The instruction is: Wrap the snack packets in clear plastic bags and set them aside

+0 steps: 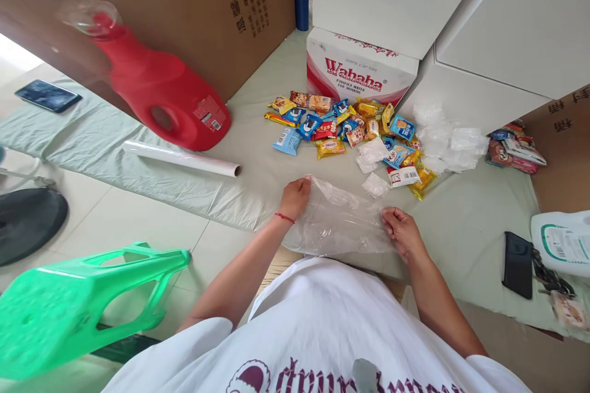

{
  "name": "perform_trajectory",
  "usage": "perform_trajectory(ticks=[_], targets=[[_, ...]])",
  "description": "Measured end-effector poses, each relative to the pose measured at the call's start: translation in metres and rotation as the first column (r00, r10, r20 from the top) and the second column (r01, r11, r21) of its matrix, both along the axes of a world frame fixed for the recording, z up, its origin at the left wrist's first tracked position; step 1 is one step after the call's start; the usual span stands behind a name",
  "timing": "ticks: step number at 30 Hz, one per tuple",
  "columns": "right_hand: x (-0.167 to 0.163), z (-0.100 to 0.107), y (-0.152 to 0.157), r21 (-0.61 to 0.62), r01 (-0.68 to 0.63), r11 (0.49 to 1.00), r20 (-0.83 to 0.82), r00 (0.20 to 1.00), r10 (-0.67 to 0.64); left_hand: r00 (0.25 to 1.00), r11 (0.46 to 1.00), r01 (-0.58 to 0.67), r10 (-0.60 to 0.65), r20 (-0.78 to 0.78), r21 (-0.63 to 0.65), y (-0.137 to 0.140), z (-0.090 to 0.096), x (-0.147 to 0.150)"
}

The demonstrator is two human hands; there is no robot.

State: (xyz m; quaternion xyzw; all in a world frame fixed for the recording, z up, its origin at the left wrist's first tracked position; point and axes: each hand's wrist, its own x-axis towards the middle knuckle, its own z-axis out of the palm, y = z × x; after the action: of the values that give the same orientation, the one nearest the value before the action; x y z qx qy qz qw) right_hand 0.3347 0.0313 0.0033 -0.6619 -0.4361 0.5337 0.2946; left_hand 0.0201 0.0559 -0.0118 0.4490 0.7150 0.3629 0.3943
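Note:
A clear plastic bag (341, 221) is stretched flat between my two hands, over the near edge of the cloth-covered table. My left hand (295, 196), with a red string at the wrist, pinches its upper left corner. At the right side my right hand (402, 230) grips the bag's edge between thumb and fingers. Just beyond lies a pile of wrapped snacks (325, 129) in blue, yellow and red packets. Small folded clear bags (375, 185) rest beside the snacks, and a larger heap of crumpled clear plastic (445, 141) sits to their right.
At left are a roll of plastic film (182, 158), a red jug (170, 95), a phone (48, 96) and a green stool (92, 301) on the floor. Behind the snacks stands a Wahaha carton (359, 67). A dark phone (517, 265), keys (550, 276) and a white bottle (565, 242) lie right.

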Motion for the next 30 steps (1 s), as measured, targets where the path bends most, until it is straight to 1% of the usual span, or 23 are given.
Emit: perform_trajectory(ticks=[1, 2, 3, 4, 5, 6, 7, 8, 9, 10, 11, 12, 13, 14, 16, 18, 20, 22, 24, 26, 28, 29, 30], targets=[[0.006, 0.001, -0.002, 0.033, -0.063, 0.997, 0.131, 0.99, 0.059, 1.0, 1.0, -0.002, 0.002, -0.014, -0.002, 0.003, 0.001, 0.0], [0.011, 0.004, -0.003, 0.094, -0.128, 0.987, 0.281, 0.955, 0.097, 0.999, 1.0, 0.001, -0.001, -0.037, -0.003, 0.005, 0.001, 0.001], [0.014, 0.008, -0.002, 0.178, -0.198, 0.964, 0.422, 0.9, 0.106, 0.998, 1.0, 0.009, -0.009, -0.067, -0.002, 0.007, 0.002, 0.002], [0.015, 0.014, 0.0, 0.275, -0.274, 0.922, 0.533, 0.841, 0.092, 0.994, 1.0, 0.025, -0.025, -0.102, -0.001, 0.007, 0.003, 0.003], [0.012, 0.02, 0.003, 0.367, -0.355, 0.86, 0.604, 0.794, 0.07, 0.989, 0.999, 0.048, -0.047, -0.14, -0.001, 0.007, 0.003, 0.005], [0.007, 0.027, 0.007, 0.442, -0.435, 0.785, 0.643, 0.763, 0.061, 0.982, 0.997, 0.072, -0.071, -0.178, -0.001, 0.006, 0.004, 0.006], [-0.003, 0.032, 0.013, 0.49, -0.512, 0.705, 0.664, 0.743, 0.078, 0.973, 0.995, 0.098, -0.096, -0.211, -0.001, 0.005, 0.004, 0.008], [-0.015, 0.036, 0.018, 0.513, -0.581, 0.632, 0.681, 0.724, 0.113, 0.965, 0.993, 0.12, -0.118, -0.236, -0.003, 0.004, 0.005, 0.01], [-0.028, 0.038, 0.025, 0.514, -0.639, 0.573, 0.699, 0.699, 0.152, 0.958, 0.99, 0.139, -0.135, -0.251, -0.002, 0.003, 0.006, 0.012], [-0.043, 0.039, 0.031, 0.499, -0.683, 0.533, 0.717, 0.671, 0.189, 0.954, 0.987, 0.158, -0.152, -0.259, 0.003, 0.002, 0.007, 0.013], [-0.058, 0.038, 0.037, 0.473, -0.716, 0.514, 0.731, 0.644, 0.224, 0.95, 0.984, 0.178, -0.169, -0.262, 0.011, 0.002, 0.008, 0.014], [-0.072, 0.035, 0.043, 0.439, -0.736, 0.515, 0.739, 0.622, 0.26, 0.948, 0.98, 0.196, -0.184, -0.261, 0.021, 0.002, 0.01, 0.015], [-0.083, 0.033, 0.049, 0.406, -0.744, 0.531, 0.735, 0.611, 0.293, 0.945, 0.976, 0.214, -0.199, -0.259, 0.032, 0.001, 0.012, 0.015], [-0.092, 0.03, 0.054, 0.386, -0.736, 0.555, 0.717, 0.618, 0.321, 0.943, 0.972, 0.231, -0.213, -0.258, 0.043, 0.002, 0.013, 0.014], [-0.1, 0.025, 0.063, 0.403, -0.677, 0.616, 0.633, 0.692, 0.347, 0.936, 0.963, 0.265, -0.243, -0.254, 0.057, 0.002, 0.016, 0.012], [-0.099, 0.024, 0.071, 0.443, -0.576, 0.687, 0.481, 0.8, 0.359, 0.93, 0.95, 0.307, -0.285, -0.233, 0.06, 0.002, 0.017, 0.009], [-0.094, 0.026, 0.076, 0.418, -0.472, 0.776, 0.295, 0.879, 0.375, 0.924, 0.937, 0.346, -0.332, -0.189, 0.044, 0.001, 0.016, 0.007], [-0.089, 0.029, 0.079, 0.313, -0.379, 0.871, 0.076, 0.924, 0.374, 0.9, 0.911, 0.412, -0.407, -0.153, -0.003, 0.002, 0.015, 0.006], [-0.084, 0.035, 0.08, 0.177, -0.28, 0.943, -0.126, 0.944, 0.304, 0.851, 0.862, 0.502, -0.506, -0.139, -0.067, 0.002, 0.014, 0.003], [-0.078, 0.042, 0.082, 0.056, -0.188, 0.981, -0.252, 0.948, 0.196, 0.788, 0.794, 0.603, -0.608, -0.098, -0.083, 0.001, 0.015, -0.002], [-0.068, 0.051, 0.084, -0.018, -0.124, 0.992, -0.314, 0.943, 0.112, 0.74, 0.741, 0.67, -0.671, -0.038, -0.044, -0.002, 0.021, -0.01], [-0.062, 0.056, 0.084, -0.043, -0.1, 0.994, -0.349, 0.934, 0.079, 0.724, 0.724, 0.689, -0.69, -0.001, -0.01, -0.005, 0.025, -0.014], [-0.056, 0.062, 0.083, -0.069, -0.085, 0.994, -0.392, 0.918, 0.051, 0.718, 0.72, 0.694, -0.694, 0.055, 0.021, -0.009, 0.03, -0.02]])
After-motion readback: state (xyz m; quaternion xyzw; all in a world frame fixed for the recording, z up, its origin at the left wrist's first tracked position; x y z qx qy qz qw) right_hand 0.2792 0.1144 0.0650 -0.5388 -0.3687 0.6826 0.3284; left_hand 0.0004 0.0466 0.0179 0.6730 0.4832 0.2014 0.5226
